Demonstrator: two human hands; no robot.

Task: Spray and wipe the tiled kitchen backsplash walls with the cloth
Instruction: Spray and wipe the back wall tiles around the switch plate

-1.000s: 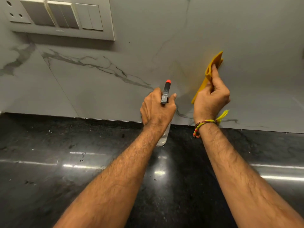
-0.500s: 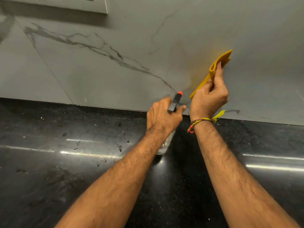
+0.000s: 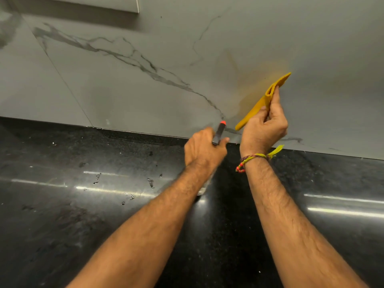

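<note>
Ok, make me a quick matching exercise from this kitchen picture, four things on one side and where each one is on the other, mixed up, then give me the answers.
Things:
1. spray bottle
2. cloth
3. thread bracelet
4. water droplets

Places:
A. on the black counter, to the left of the arms
B. gripped in the left hand, nozzle toward the wall tiles
C. round the right wrist
D. held folded in the right hand, up by the wall

Pairs: 1-B, 2-D, 3-C, 4-A
</note>
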